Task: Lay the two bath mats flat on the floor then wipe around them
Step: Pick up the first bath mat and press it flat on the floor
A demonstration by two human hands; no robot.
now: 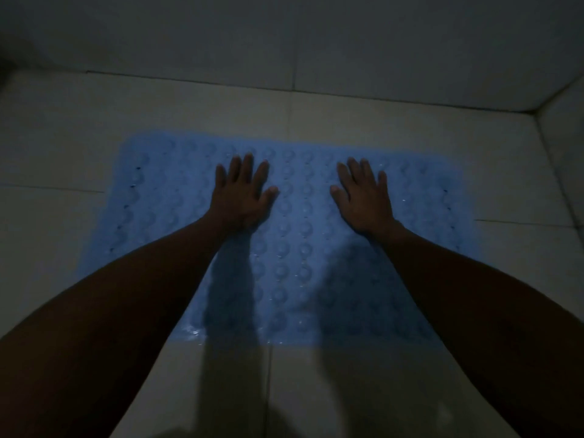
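— Forearms reaching out; which step are you on?
— Your left hand [241, 197] and right hand [363, 200] lie spread, grasping nothing, pressing one blue mat [300, 248] against the floor [57, 137] — fetch the second.

Floor [57, 235]: pale tiles, dark grout lines, dim light. One blue mat [294, 235] lies flat on it, bumps in rows across its surface, long side toward the wall [284, 42]. Bare tile shows on all four sides of the mat.
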